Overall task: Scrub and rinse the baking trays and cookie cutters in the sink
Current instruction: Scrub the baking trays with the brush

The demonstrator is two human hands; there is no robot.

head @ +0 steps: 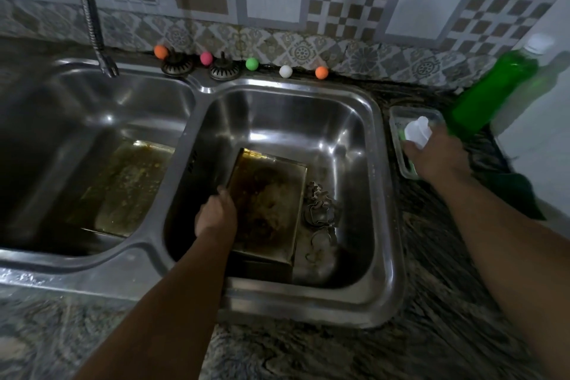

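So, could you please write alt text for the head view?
A left hand grips a dirty baking tray in the right sink basin, beside cookie cutters. The right hand holds a white bottle over a counter container.

Left hand (216,214) low, fingers curled in grip; right hand (438,154) outstretched, grasping.

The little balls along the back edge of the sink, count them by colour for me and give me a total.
Orange balls: 2, one at the left end and one at the right end
Pink ball: 1
Green ball: 1
White ball: 1
Total: 5
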